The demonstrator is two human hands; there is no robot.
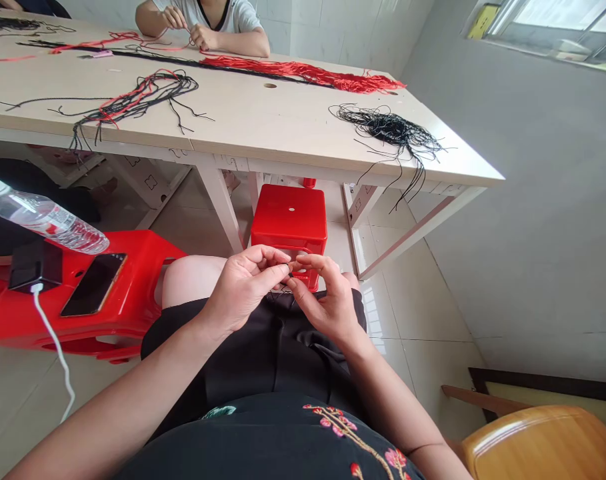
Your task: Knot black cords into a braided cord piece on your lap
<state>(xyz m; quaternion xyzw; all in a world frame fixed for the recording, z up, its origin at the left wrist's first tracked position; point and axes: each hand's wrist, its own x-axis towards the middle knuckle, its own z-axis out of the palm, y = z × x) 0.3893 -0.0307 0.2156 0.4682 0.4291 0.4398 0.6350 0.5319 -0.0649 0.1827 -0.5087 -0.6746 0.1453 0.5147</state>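
Observation:
My left hand (245,287) and my right hand (327,297) meet above my lap in black clothing. Their fingertips pinch a small piece of thin black cord (289,269), and the fingers hide most of it. A few fine strands hang below the hands toward my black shorts (277,347). Both hands are well away from the pale wooden table (263,127). On it lie a tangled black cord bundle (393,130), a black and red cord tangle (143,103) and a long red tassel bundle (303,73).
A person (203,27) sits across the table handling red cord. A red plastic stool (289,220) stands beyond my knee. On a red stool at my left lie a phone (93,285), a water bottle (45,220) and a white cable (55,343). A wooden chair (537,447) stands at lower right.

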